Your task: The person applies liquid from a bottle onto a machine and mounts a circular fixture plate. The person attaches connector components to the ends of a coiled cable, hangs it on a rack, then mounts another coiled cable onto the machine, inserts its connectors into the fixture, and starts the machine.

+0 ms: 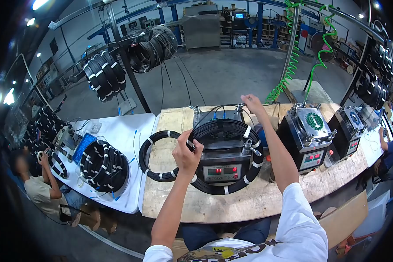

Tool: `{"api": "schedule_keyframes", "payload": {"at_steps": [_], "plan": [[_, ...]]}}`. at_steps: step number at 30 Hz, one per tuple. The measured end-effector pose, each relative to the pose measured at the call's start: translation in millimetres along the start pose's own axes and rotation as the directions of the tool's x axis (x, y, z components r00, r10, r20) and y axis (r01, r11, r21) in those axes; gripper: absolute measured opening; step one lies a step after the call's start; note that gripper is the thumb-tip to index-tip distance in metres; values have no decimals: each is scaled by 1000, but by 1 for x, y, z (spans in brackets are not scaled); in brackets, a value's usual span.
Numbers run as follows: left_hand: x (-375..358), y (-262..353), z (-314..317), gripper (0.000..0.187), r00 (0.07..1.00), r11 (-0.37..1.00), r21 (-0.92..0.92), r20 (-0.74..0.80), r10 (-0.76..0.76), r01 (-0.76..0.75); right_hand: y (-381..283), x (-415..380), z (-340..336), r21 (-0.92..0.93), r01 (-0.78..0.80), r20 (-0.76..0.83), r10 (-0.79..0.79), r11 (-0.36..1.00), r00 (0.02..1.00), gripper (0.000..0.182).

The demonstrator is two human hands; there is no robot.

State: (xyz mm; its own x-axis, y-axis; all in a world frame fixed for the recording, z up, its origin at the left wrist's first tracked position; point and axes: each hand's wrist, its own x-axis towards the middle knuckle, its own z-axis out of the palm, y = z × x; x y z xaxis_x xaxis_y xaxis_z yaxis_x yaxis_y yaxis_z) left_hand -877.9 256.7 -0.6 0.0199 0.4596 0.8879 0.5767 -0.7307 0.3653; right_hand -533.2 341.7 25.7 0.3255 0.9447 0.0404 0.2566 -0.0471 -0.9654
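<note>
My left hand is closed on the upper left of a black cable coil with white ties. The coil hangs around the front of a metal machine with a red digital display. My right hand is raised at the machine's back right corner, fingers closed together near a metal post and a thin black cable; what it holds is too small to make out. Two blue connectors show on the machine's top. Another black coil lies on the wooden table, left of the machine.
Two more machines stand to the right. A stack of tied coils sits on the white table at left. Coils hang from a metal frame. Co-workers are at both sides. Green spiral hoses hang at right.
</note>
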Motion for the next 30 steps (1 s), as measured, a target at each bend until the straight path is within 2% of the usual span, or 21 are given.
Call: {"api": "schedule_keyframes", "payload": {"at_steps": [1,3,5,6,7,9,12,14,15,18,21,24,27,28,30], "plan": [[0,0,0,42,1000,1000,-4,0,-4,4,12,10,3,-77,81,28,-79,994,996,27],[0,1,1,42,1000,1000,-11,2,-6,6,27,23,0,22,121,86,-122,992,989,31],[0,1,0,42,1000,1000,-7,3,-6,6,35,28,-5,359,17,155,-77,933,985,35],[0,1,1,42,1000,1000,-11,8,-11,11,32,25,-6,351,126,72,-161,928,984,45],[0,1,1,42,1000,1000,-12,13,-19,19,9,11,-6,166,74,38,-82,983,996,46],[-1,0,0,41,1000,1000,-10,14,-17,17,-47,-25,-1,-197,-70,-68,57,978,996,49],[-1,-1,3,41,1000,1000,-9,-2,-2,2,-41,-17,14,-482,3,64,32,876,997,48],[-2,-1,2,40,1000,1000,-7,-3,-7,7,6,16,28,-580,192,43,-205,792,978,51],[-2,-1,2,40,1000,1000,-8,7,-11,11,10,18,33,-627,278,44,-323,727,945,52],[-3,-1,0,41,1000,1000,-10,20,-11,11,14,28,35,-580,314,82,-330,751,941,47],[-1,-2,0,41,1000,1000,-11,13,8,-8,12,31,29,-453,455,318,-338,767,886,37],[-2,0,-1,41,1000,1000,-6,22,1,-1,5,35,21,-332,516,471,-336,790,816,34],[-2,0,-2,40,999,1000,-11,33,-12,12,-3,18,21,-608,558,456,-327,564,828,37],[-1,1,-3,39,999,999,-27,39,-26,27,-12,9,19,-666,442,433,-172,600,885,43],[-2,1,-3,37,997,996,-64,55,-57,60,0,-12,17,-318,476,250,-412,820,876,51]]}}
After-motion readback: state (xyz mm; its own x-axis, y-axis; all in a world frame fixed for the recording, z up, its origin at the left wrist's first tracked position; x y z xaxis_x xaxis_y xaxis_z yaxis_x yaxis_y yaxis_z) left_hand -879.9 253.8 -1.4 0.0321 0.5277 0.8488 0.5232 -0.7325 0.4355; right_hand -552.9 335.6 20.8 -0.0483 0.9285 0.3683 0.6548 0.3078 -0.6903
